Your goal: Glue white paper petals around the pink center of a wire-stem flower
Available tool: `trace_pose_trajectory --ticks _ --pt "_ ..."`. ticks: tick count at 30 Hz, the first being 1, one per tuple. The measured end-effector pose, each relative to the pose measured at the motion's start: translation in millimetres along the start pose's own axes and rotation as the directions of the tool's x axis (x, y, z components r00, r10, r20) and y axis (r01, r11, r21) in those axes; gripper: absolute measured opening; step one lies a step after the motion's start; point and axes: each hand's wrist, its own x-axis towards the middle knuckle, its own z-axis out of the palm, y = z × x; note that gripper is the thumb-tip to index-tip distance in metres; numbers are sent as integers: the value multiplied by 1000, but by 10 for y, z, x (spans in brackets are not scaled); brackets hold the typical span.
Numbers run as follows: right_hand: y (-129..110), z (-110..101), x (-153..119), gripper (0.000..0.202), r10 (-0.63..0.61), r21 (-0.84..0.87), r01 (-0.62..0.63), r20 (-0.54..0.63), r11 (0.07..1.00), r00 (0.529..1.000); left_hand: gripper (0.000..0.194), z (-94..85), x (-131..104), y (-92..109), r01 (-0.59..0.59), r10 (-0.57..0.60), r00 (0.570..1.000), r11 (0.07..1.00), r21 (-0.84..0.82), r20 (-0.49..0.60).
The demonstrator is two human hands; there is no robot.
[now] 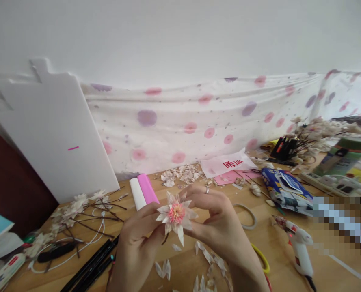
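Note:
A handmade flower (176,213) with pointed whitish petals and a pink and yellow centre is held up between both hands above the wooden table. My left hand (142,235) pinches it from the left, near a short dark stem below the petals. On the right, the fingers of my right hand (212,219) close on the petals; a ring is on one finger. Loose pale petals (165,269) lie on the table beneath the hands.
Flowering branches (79,211) and black rods (91,263) lie left. White and pink rolls (146,188) and a petal pile (183,174) are behind the hands. A glue gun (300,247), tape ring (245,215) and blue packet (285,188) are right.

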Motion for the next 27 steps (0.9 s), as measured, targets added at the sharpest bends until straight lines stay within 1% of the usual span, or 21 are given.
trace_pose_trajectory --ticks 3,6,8,11,13,14,16,18,20,22,25,27 --pt "6 1 1 15 -2 -5 2 0 1000 1000 26 11 -5 4 -15 15 1000 1000 24 -14" --pt "9 -2 0 15 4 -21 -4 8 1000 1000 20 49 -23 11 -36 39 993 999 28 -109" --pt "4 -7 5 18 16 -32 -16 4 999 1000 17 76 -38 15 -54 58 985 998 29 -165" --pt "-11 -13 23 22 37 -25 -37 -3 999 999 21 99 -54 26 -88 100 976 994 70 -191" --pt "-15 -17 37 23 49 -15 -49 -2 999 999 25 102 -56 42 -80 95 978 993 86 -186" --pt "-12 -20 42 24 60 -11 -60 0 998 998 24 102 -54 52 -59 71 982 995 76 -177" --pt "4 -31 42 26 95 1 -95 16 995 995 21 100 -49 76 15 -12 990 1000 20 -143" --pt "32 -48 27 26 158 27 -159 62 987 986 20 100 -46 97 113 -120 989 990 -85 -85" --pt "62 -67 6 25 223 76 -233 123 970 967 17 103 -45 105 220 -228 974 947 -233 -9" --pt "84 -80 -8 24 278 152 -307 189 939 942 13 109 -43 103 310 -308 949 880 -360 63" --pt "95 -80 10 24 320 272 -386 255 882 912 17 119 -32 93 385 -370 921 808 -447 125" --pt "94 -70 43 23 330 342 -411 271 845 904 19 124 -19 89 401 -386 913 796 -453 131"
